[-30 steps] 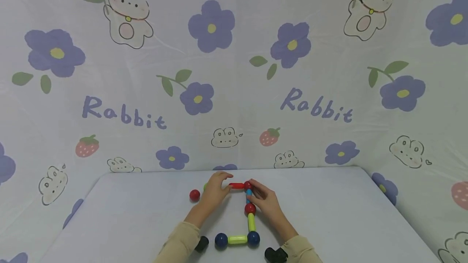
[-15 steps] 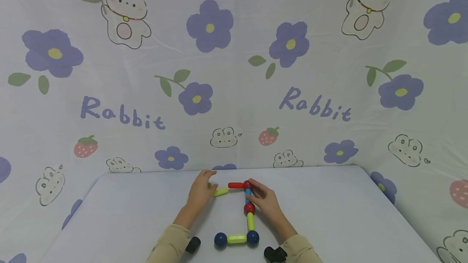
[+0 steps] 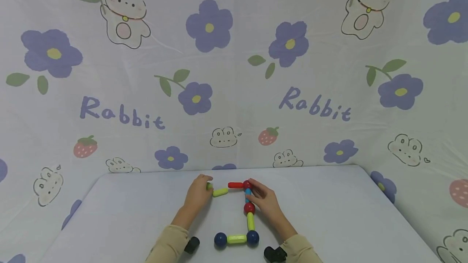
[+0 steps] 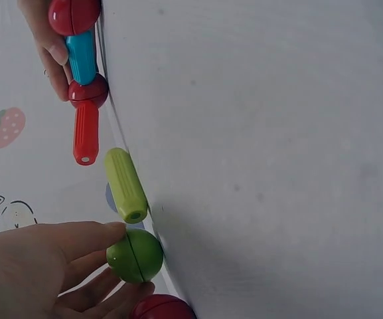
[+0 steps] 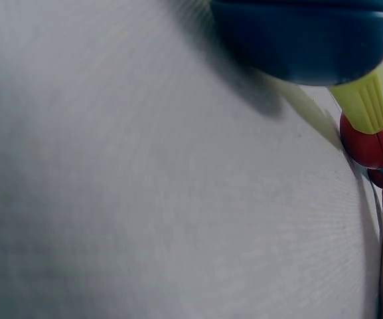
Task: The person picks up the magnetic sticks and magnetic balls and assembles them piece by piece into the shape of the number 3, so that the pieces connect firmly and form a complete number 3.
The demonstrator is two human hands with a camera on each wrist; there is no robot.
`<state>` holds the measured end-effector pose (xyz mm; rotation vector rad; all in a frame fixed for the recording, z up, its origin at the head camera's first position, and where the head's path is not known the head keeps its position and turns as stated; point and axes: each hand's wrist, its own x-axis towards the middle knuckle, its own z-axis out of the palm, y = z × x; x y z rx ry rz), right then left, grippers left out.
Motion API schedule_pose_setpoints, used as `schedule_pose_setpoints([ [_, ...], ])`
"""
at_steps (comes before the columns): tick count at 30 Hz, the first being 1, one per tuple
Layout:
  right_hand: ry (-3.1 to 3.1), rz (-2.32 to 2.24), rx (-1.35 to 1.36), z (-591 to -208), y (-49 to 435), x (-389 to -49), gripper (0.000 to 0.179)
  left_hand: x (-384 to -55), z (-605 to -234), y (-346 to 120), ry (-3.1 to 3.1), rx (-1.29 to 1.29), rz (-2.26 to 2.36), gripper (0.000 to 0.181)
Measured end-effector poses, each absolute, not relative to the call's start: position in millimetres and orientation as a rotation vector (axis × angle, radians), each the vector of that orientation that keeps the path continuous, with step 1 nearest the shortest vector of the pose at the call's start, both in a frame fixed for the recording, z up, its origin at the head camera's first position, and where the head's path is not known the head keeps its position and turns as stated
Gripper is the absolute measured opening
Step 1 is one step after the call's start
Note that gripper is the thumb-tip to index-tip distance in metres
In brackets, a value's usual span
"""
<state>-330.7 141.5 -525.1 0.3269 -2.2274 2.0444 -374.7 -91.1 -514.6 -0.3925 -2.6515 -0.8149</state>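
My left hand [image 3: 197, 195] pinches a green ball [image 4: 135, 256] between thumb and fingertips. Just beyond that ball lies a loose yellow-green stick [image 3: 220, 192], apart from the red stick [image 3: 235, 185]. In the left wrist view, a red ball [image 4: 164, 308] sits below the green one, partly cut off. My right hand [image 3: 267, 203] holds the blue stick [image 3: 248, 195], with a fingertip against the far red ball [image 3: 247, 184]. The red stick points left from that far ball. A nearer red ball [image 3: 249, 208] joins the blue stick's other end.
The joined chain continues through a yellow-green stick [image 3: 250, 222] to a dark blue ball [image 3: 252, 238]. From there another yellow-green stick [image 3: 237, 239] leads left to a second dark blue ball [image 3: 221, 240]. A patterned cloth [image 3: 234, 72] rises behind the white table [image 3: 321, 206].
My left hand has moved left, away from the red stick. The loose yellow-green stick has come into sight, while the red ball at the left is now hidden in the head view. My right hand stays put.
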Motion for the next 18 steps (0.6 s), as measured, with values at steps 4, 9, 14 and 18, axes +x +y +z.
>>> schedule_pose_setpoints([
  [4,-2.209,2.069,0.318,-534.0,143.0,-336.7,0.055,-375.4,-516.4,-91.9,-2.646,-0.407,-0.829,0.028],
  [9,-2.222,2.031,0.285,-547.6,143.9,-344.2,0.056,-374.9,-516.4,-92.2,-2.645,-0.417,-0.843,0.025],
  [14,-2.234,2.001,0.248,-551.5,142.8,-345.5,0.055,-375.6,-517.0,-92.5,-2.632,-0.426,-0.869,0.024],
  [18,-2.233,2.001,0.260,-550.9,143.0,-344.6,0.055,-376.9,-518.2,-93.4,-2.614,-0.424,-0.897,0.024],
])
